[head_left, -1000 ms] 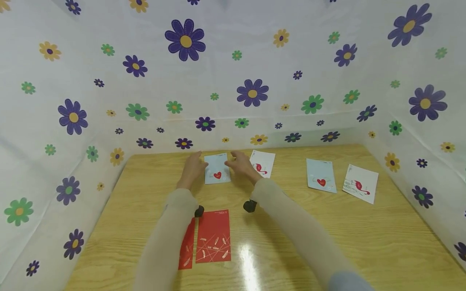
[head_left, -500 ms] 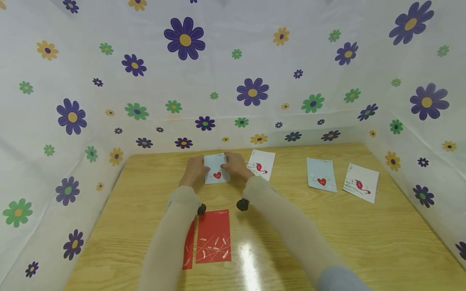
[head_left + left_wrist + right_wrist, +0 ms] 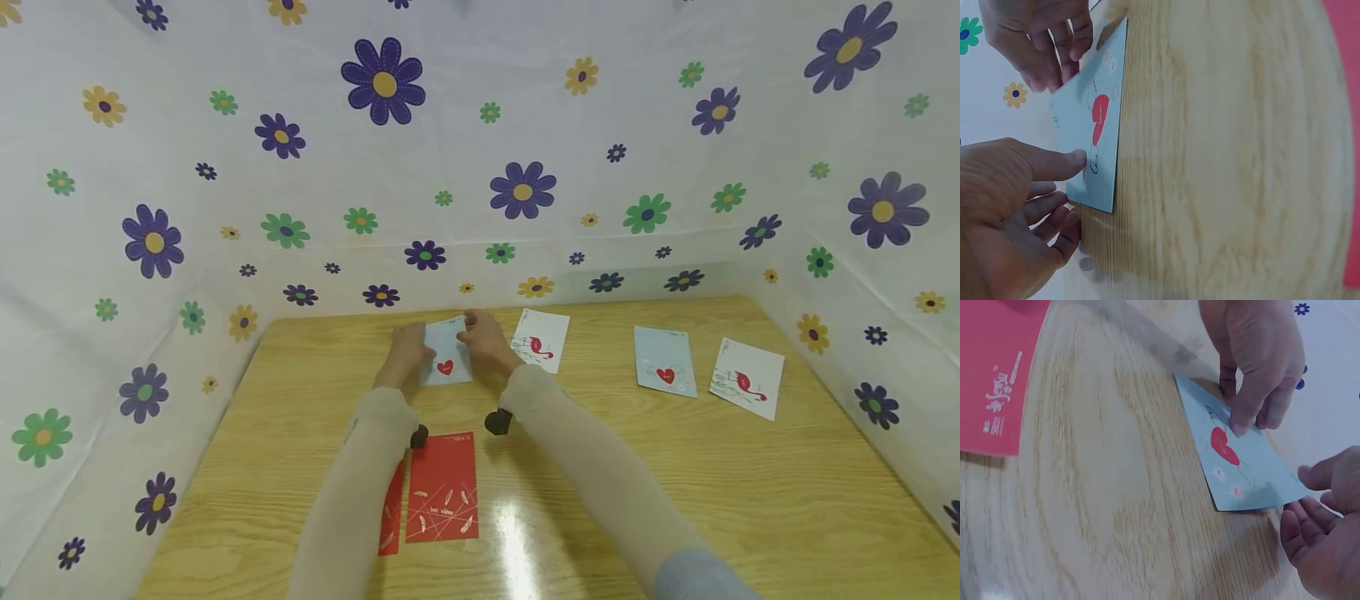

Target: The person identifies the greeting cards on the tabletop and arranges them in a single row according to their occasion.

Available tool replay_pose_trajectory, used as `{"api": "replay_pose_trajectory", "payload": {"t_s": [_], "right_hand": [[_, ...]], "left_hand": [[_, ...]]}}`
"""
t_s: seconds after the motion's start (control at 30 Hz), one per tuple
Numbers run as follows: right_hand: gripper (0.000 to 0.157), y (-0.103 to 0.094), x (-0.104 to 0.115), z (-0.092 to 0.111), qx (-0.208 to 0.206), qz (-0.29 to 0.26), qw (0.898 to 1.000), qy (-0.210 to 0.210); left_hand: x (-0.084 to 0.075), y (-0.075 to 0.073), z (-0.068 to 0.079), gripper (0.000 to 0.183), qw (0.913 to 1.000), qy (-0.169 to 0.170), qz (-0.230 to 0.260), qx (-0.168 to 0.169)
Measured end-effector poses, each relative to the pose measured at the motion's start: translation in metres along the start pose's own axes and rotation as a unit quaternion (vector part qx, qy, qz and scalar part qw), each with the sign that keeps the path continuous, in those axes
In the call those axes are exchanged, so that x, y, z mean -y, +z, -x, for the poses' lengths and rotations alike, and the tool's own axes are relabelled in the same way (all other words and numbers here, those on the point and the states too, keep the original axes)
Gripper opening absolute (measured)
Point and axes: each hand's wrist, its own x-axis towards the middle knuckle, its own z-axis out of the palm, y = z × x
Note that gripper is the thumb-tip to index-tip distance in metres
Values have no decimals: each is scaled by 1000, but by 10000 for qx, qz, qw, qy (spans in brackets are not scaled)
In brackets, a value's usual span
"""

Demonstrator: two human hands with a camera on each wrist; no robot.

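Near the centre of the head view, the left hand (image 3: 407,350) is pinching the left edge of a pale blue rectangular paper card with a red heart (image 3: 447,348), its thumb lying on top and its other fingers curling at the edge. The right hand (image 3: 487,340) is pinching the same card at its upper right corner, between thumb and fingers. The card is tilting above a light wood-grain table (image 3: 795,492); whether its near edge is touching the wood, I cannot tell.

Just right of the right hand, a white card with a red flamingo (image 3: 546,337) is lying partly hidden. At the frame's right, a second pale blue heart card (image 3: 665,361) is lying beside another white flamingo card (image 3: 747,379). At bottom centre, a red card with pale feather prints (image 3: 442,487) is lying beside a second red card (image 3: 390,517), which the left sleeve (image 3: 352,492) is partly covering.
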Motion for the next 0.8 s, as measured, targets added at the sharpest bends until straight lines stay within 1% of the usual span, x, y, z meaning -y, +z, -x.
{"api": "replay_pose_trajectory", "payload": {"t_s": [0.07, 0.13, 0.2, 0.3, 0.43, 0.57, 0.7, 0.8], "right_hand": [[55, -1, 1, 1, -160, -279, 9995, 36], [51, 0, 2, 1, -280, -360, 9990, -23], [45, 1, 0, -1, -321, -314, 9989, -104], [37, 2, -1, -2, -255, -237, 9992, -182], [32, 2, -4, -2, -165, -188, 9993, -266], [31, 0, -5, -1, -178, -129, 9990, -379], [33, -4, -2, 1, -312, 114, 9975, -615], [39, -8, 1, 3, -467, 223, 9945, -912]], "left_hand": [[-1, 0, 1, 63, 10000, -17, -6, 34], [-2, 0, 0, 64, 9999, 39, -120, 40], [-2, 0, -1, 67, 9999, 74, -137, 51], [2, -1, -1, 70, 9998, 146, -140, 20], [3, -2, 2, 74, 9999, 111, 35, 5], [4, -3, 5, 76, 9993, 53, 370, -33], [4, -6, 9, 68, 9962, 128, 813, -290], [1, -12, 12, 59, 9918, 369, 1042, -642]]}}
